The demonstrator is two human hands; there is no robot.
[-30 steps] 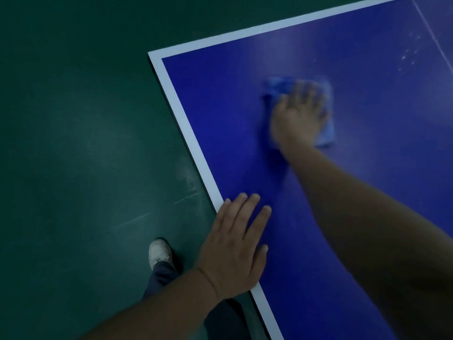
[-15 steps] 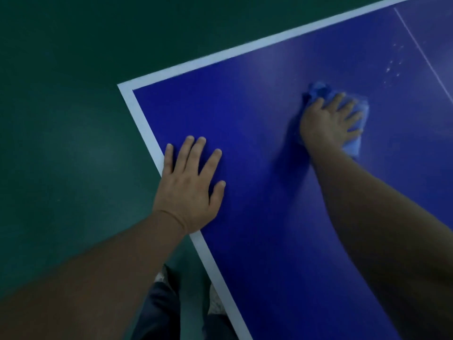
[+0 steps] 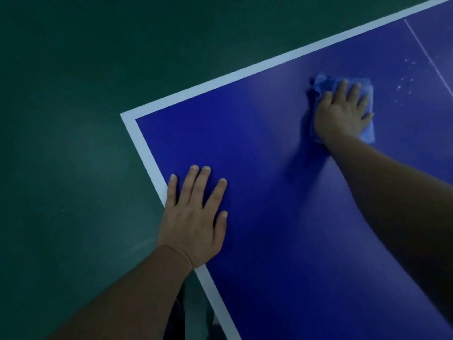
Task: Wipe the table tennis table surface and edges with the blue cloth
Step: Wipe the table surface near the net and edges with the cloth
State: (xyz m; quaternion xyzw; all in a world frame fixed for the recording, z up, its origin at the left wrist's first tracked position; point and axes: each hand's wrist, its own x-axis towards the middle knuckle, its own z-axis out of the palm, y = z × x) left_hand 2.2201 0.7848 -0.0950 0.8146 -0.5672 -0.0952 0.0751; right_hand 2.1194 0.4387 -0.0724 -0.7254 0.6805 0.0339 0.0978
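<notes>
Item: crumpled blue cloth (image 3: 367, 133), upper right, pressed flat on dark-blue table tennis table (image 3: 269, 148) under spread right hand (image 3: 343, 114). Left hand (image 3: 193, 217), fingers straight, braces lower centre. Step: surface wiping. Next likely: pale specks (image 3: 404, 87) rightward.

Dim, low-contrast shot w/ a greenish cast. A soft dark shadow lies on the table (image 3: 269, 241) just left of the right hand (image 3: 343, 114) and runs down beside its forearm. Pale sheen on the surface betw. the two hands. Faint lighter patch on the floor (image 3: 81, 148) left of the left hand (image 3: 193, 217). Both forearms go near black twd the bottom edge. Detail is soft overall; the cloth (image 3: 367, 133) edges round the right hand look smeared.
</notes>
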